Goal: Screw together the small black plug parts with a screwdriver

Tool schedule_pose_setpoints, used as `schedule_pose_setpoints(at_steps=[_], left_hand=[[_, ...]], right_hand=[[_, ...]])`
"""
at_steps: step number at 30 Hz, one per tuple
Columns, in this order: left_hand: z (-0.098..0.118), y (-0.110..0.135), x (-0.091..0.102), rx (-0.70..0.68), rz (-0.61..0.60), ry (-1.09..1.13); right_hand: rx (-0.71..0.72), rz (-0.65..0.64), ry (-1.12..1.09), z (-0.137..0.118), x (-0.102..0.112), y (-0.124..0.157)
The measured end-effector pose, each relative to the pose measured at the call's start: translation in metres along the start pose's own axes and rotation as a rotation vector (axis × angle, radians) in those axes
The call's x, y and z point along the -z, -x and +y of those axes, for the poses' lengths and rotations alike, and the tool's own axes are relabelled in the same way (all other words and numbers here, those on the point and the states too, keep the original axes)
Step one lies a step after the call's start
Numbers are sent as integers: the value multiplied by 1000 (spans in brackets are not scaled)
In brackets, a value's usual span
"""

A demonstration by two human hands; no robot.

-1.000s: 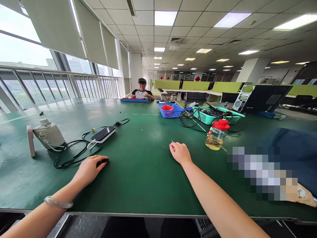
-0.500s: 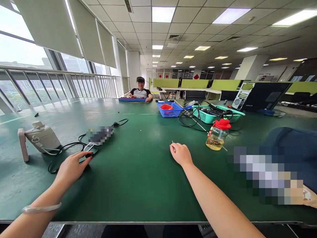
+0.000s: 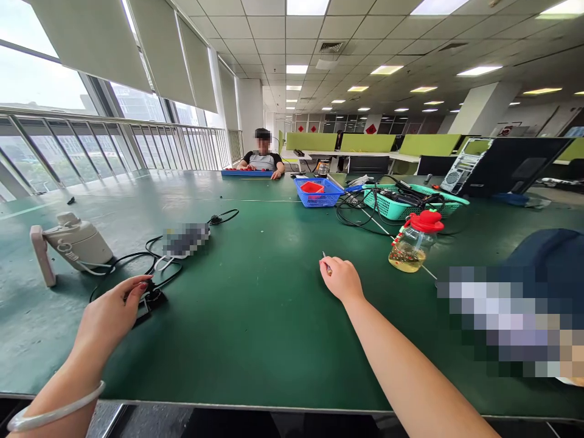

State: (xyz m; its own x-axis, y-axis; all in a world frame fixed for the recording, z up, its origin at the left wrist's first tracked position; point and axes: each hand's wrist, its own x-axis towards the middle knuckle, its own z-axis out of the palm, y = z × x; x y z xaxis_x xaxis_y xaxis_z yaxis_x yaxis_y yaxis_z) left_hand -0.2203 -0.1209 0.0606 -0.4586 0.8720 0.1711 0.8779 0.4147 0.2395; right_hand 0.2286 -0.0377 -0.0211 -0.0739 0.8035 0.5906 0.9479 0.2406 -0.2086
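My left hand [image 3: 108,313], a pale bangle on its wrist, is at the left with thumb and forefinger pinched at a black cable [image 3: 170,278]. What lies between the fingertips is partly hidden. A small black boxy object [image 3: 150,304] rests on the table against these fingers. My right hand [image 3: 343,280] is closed around a thin pen-like tool [image 3: 324,255], its pointed tip showing above the fist. Most of that tool is covered by the fingers. The hand hovers over or rests on the green table [image 3: 255,340]; which, I cannot tell.
A beige bottle [image 3: 84,243] lies beyond my left hand, near a blurred-out item [image 3: 187,240]. Right of my right hand stands a red-lidded jar [image 3: 413,243]. Behind are a blue basket [image 3: 319,198], a teal basket [image 3: 392,210] with cables, and a computer case [image 3: 465,164]. A person [image 3: 262,159] sits opposite.
My left hand has drawn left and slightly back, uncovering more of the black boxy object. The view has tilted down a little. My right hand keeps its closed grip.
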Motion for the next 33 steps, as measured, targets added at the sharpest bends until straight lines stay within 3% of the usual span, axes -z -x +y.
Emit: schedule_pose_setpoints(at_steps=[9, 14, 22, 33], left_hand=[[-6, -11, -10, -78, -52, -91], [-4, -9, -19, -101, -17, -153], [2, -2, -18, -102, -57, -219], [-19, -2, -34, -178, -22, -190]], right_hand=[[-40, 10, -37, 1, 0, -2], [-40, 10, -43, 2, -1, -2], [-59, -3, -40, 3, -2, -3], [-65, 9, -49, 2, -1, -3]])
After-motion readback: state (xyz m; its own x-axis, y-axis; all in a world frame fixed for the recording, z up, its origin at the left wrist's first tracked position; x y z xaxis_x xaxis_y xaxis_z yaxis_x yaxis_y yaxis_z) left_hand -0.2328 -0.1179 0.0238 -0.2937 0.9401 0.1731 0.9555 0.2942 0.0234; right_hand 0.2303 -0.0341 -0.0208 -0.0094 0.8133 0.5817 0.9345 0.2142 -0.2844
